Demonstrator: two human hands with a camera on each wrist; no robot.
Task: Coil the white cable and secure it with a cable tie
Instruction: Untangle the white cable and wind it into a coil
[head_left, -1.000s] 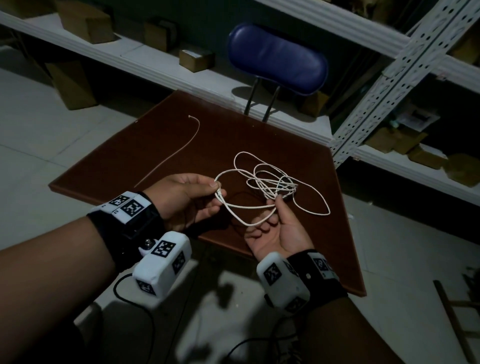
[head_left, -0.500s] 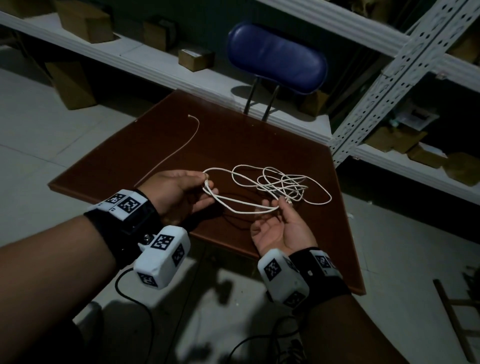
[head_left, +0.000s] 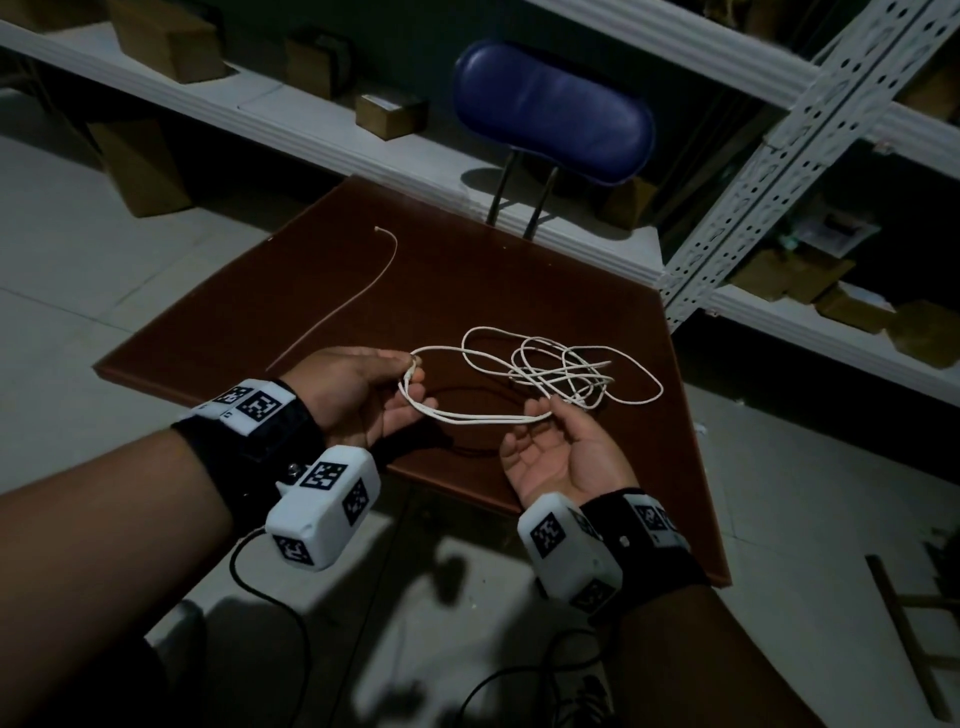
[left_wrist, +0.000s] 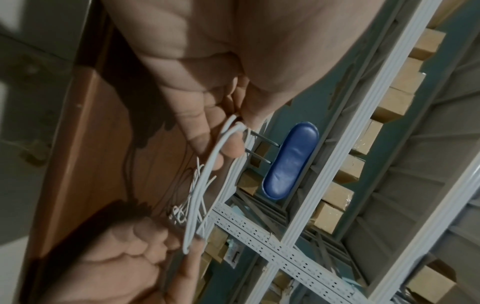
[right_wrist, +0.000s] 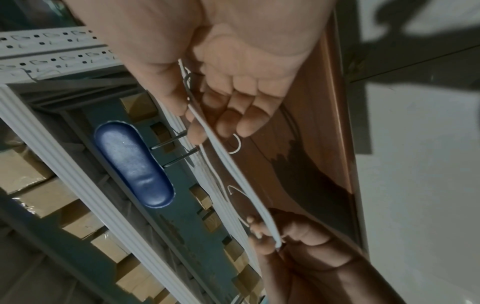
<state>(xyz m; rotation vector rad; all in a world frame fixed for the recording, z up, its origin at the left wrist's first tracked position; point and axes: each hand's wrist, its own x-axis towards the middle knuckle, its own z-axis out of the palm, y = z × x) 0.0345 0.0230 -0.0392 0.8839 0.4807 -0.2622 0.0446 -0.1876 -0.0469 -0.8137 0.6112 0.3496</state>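
The white cable lies in loose tangled loops on the brown table, in front of my right hand. Two strands of it stretch between my hands just above the near table edge. My left hand pinches a small bend of the cable between thumb and fingertips. My right hand, palm up, holds the strands between thumb and index finger, its other fingers loosely curled. A thin pale cable tie lies on its own on the table's left part, beyond my left hand.
A blue padded chair back stands behind the table. White metal shelving with cardboard boxes runs along the back and right. Wooden slats lie on the floor at right. Black wires hang from the wrist cameras.
My hands have drawn apart, the left one moving left, so the strands between them are pulled out longer and flatter. The loose loops have sunk and spread on the table.
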